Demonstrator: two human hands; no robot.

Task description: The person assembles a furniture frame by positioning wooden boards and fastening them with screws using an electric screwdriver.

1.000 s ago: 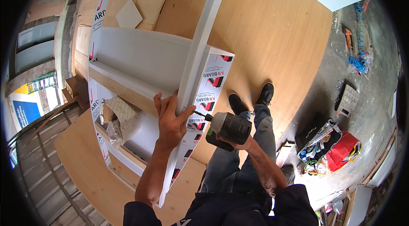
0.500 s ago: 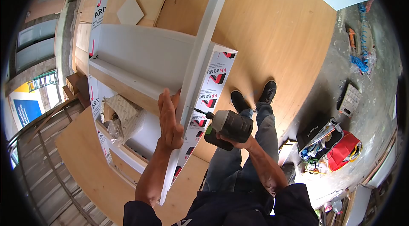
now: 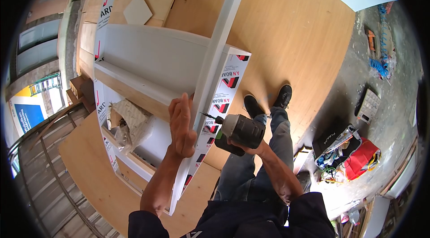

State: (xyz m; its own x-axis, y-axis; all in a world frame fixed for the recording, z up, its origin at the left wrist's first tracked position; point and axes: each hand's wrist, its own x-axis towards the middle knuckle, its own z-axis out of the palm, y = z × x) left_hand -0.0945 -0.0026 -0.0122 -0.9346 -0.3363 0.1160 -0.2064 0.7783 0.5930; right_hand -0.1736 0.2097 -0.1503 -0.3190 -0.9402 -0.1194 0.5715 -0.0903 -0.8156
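Note:
My right hand (image 3: pixel 254 147) is wrapped round the grip of a dark cordless drill (image 3: pixel 244 131). Its thin bit (image 3: pixel 209 116) points left at the side of a long white strip (image 3: pixel 215 52); whether the tip has entered the strip I cannot tell. On the opposite side, my left hand (image 3: pixel 181 128) lies against the strip with fingers stretched out, level with the bit. The strip runs along a white box-like frame (image 3: pixel 152 43) whose edges carry printed red and black lettering. Part of the left hand's fingers is hidden behind the others.
Crumpled wrapping (image 3: pixel 130 123) lies inside the frame. A wooden sheet (image 3: pixel 295 32) spreads under my feet. On the concrete floor at right are a red and black tool bag (image 3: pixel 360 159), a grey case (image 3: pixel 368 106) and a coiled blue hose (image 3: pixel 379 65).
The view has shifted slightly. My left hand remains against the strip and my right hand keeps the drill aimed at it, with almost no movement between them.

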